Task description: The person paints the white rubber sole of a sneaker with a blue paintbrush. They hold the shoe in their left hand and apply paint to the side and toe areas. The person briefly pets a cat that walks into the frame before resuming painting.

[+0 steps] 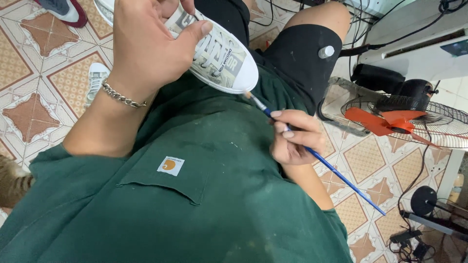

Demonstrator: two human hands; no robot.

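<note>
The sneaker point(222, 53) sits up in front of my chest, clamped in my left hand point(146, 44), thumb pressed across the laces and fingers wrapped round the far side; its long axis runs from upper left down to lower right, so the white toe cap points down toward my right hand point(292, 139); nearest me is my green shirt point(204, 195) with its small pocket patch; just beyond it my right hand is closed on a thin blue paintbrush point(317, 156), pinched between thumb and fingertips like a pen, the handle trailing off down and to the right; the bristle tip lies up and to the left of that hand, touching or just short of the edge of the toe cap, I cannot tell which; a chain bracelet point(122, 97) hangs on my left wrist; past the shoe are my black shorts point(297, 58); farther out, on the patterned tiled floor point(44, 73), a second pale shoe point(96, 80) lies to the left, and a fan point(399, 122) with orange blades stands to the right.
</note>
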